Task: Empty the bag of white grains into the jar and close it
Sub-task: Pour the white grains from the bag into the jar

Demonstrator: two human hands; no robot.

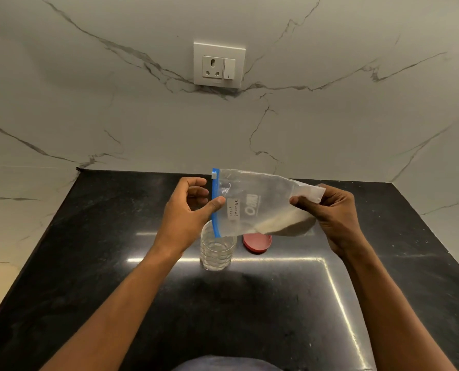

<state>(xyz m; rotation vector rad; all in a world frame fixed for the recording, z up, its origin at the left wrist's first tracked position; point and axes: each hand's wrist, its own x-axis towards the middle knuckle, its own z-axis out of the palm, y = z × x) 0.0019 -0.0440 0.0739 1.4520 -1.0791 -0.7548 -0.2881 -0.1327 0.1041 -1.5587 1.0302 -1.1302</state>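
A clear zip bag point(260, 202) with a blue zip strip hangs sideways above the counter, white grains heaped in its lower right part. My left hand point(188, 210) pinches the blue zip edge with thumb and fingers. My right hand point(332, 212) grips the bag's bottom corner. The bag's zip end points down over the mouth of a clear ribbed glass jar point(217, 250), which stands upright without a lid and looks empty. The red lid point(257, 243) lies flat on the counter just right of the jar, partly hidden by the bag.
The black polished stone counter point(116, 263) ends at a marble wall behind. A white socket and switch plate point(219, 65) sits on that wall. The counter's left and right edges slope away.
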